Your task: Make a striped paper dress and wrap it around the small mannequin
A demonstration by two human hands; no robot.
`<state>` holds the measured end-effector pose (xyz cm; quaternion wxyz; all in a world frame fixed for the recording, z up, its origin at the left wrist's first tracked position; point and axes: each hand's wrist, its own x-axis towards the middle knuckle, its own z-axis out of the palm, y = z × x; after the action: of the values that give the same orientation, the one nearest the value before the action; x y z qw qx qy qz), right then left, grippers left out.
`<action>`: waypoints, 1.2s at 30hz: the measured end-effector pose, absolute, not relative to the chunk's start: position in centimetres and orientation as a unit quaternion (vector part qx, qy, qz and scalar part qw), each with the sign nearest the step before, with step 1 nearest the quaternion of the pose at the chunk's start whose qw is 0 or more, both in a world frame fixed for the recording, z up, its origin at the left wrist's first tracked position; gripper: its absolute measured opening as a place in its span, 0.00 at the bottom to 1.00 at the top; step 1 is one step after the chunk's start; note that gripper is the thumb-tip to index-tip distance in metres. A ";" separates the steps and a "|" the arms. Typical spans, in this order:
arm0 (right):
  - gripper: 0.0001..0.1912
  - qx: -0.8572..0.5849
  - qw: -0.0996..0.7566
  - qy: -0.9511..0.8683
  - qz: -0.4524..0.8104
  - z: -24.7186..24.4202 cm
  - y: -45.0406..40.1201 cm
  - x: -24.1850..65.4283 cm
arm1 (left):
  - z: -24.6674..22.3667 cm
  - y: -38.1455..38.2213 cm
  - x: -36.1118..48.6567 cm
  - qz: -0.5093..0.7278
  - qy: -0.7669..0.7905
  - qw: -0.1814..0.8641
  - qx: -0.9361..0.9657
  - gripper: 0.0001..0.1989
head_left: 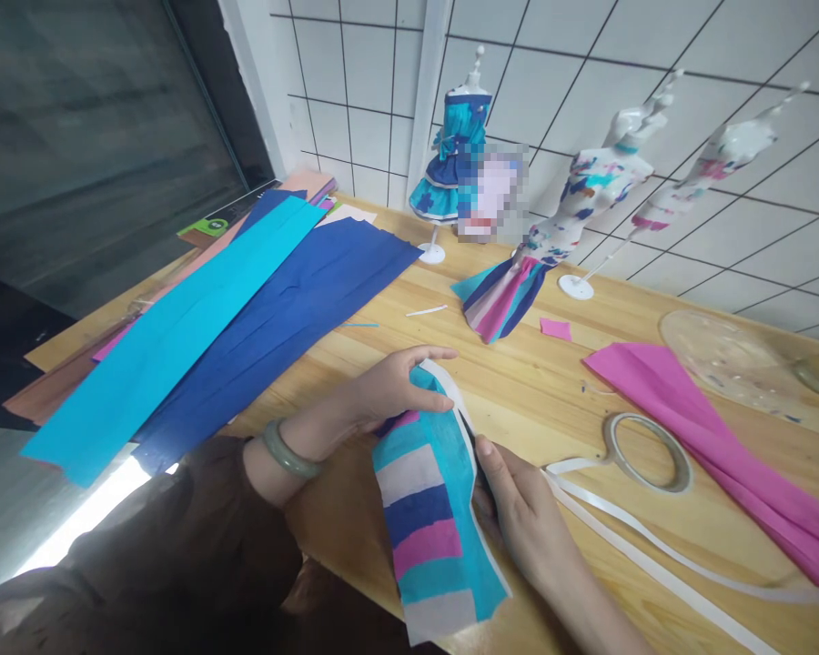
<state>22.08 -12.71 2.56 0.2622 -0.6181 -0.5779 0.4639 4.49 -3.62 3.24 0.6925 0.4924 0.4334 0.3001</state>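
Observation:
A striped paper piece (427,509) in turquoise, white, dark blue and pink hangs over the table's near edge, a white strip along its turquoise border. My left hand (409,391) grips its upper end, thumb on top near the white edge and index finger stretched out. At the right border, my right hand (522,509) is closed around a dark tool (484,482), mostly hidden by the fingers and touching the white edge. Right of that hand, a tape roll (648,452) lies beside long white ribbons (655,555).
Turquoise paper (184,332) and dark blue paper (293,318) lie at the left. Pink paper (710,437) stretches along the right. Dress forms stand at the back, one in a blue dress (460,164), one with a striped skirt (505,296). A pink scrap (555,328) lies nearby.

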 end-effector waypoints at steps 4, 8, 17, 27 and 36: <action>0.25 -0.615 0.264 -0.577 0.469 2.5 -12.8 22.1 | 3.3 -3.6 4.4 0.308 0.422 0.701 0.485 0.35; 0.26 -0.613 0.269 -0.555 0.493 2.4 -12.8 22.0 | 3.4 -3.8 4.6 0.295 0.431 0.694 0.495 0.35; 0.27 -0.610 0.267 -0.521 0.534 2.4 -13.0 22.0 | 3.2 -3.7 4.6 0.311 0.442 0.694 0.476 0.36; 0.28 -0.611 0.257 -0.570 0.485 2.6 -12.8 22.2 | 3.3 -3.6 4.5 0.313 0.441 0.698 0.469 0.34; 0.28 -0.616 0.248 -0.561 0.495 2.8 -13.0 22.3 | 3.2 -3.5 4.6 0.309 0.457 0.693 0.463 0.33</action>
<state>22.26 -12.95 2.75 0.2481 -0.6156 -0.5607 0.4951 4.57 -3.54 3.16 0.6933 0.4634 0.4570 0.3095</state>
